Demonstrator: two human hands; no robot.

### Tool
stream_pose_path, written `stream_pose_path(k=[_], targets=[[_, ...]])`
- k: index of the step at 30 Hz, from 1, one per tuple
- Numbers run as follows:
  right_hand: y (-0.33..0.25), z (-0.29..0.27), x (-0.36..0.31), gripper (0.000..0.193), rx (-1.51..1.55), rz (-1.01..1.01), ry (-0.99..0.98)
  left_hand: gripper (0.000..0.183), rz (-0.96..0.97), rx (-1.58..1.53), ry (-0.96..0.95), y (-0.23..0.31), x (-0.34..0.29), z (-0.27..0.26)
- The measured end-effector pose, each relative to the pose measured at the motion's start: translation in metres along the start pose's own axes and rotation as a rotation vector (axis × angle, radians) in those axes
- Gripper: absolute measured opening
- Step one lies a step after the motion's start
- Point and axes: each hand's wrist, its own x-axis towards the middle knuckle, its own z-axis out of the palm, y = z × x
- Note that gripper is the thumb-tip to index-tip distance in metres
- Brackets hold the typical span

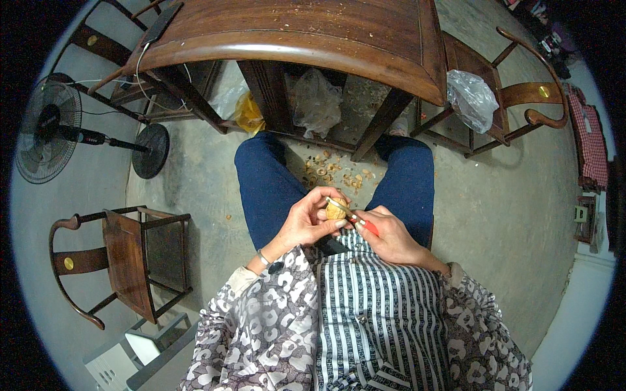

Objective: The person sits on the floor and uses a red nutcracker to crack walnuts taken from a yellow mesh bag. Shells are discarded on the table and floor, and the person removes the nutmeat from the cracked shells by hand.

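Note:
Above my lap, my left hand [305, 216] is closed round a small, yellowish, rounded piece [335, 209] with a ridged surface; it looks like a nut or a peeled fruit, but I cannot tell which. My right hand [390, 238] grips a small hand tool with a red handle [369, 225]. The tool's narrow metal blade [345, 210] lies across the yellowish piece, touching it. Fingers of both hands meet around it and hide its lower side. Between my knees, brown and yellow scraps and curled peelings [332, 171] are scattered on the concrete floor [492, 215].
Ahead stands a dark wooden table [306, 40] with crumbs on top and plastic bags [317, 103] beneath it. One wooden chair [127, 260] is at the left; another chair [531, 94] at the right bears a clear plastic bag [471, 101]. A black fan [49, 127] stands far left.

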Motion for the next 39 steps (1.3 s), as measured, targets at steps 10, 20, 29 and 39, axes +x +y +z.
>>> stream_pose_path(k=[10, 20, 29, 39], targets=[[0.006, 0.003, 0.001, 0.026, -0.064, -0.059, 0.051, 0.041, -0.061, 0.037, 0.05, -0.002, -0.002, -0.002], [0.003, 0.003, 0.004, 0.024, 0.078, -0.013, -0.034, 0.037, -0.121, 0.005, 0.097, 0.001, -0.001, -0.004], [0.009, 0.011, 0.004, 0.025, 0.083, -0.051, 0.027, 0.037, -0.118, 0.027, 0.08, 0.001, 0.0, -0.003], [0.007, 0.015, 0.007, 0.021, 0.174, 0.039, -0.004, 0.038, -0.089, -0.032, 0.033, -0.001, -0.002, -0.005]])
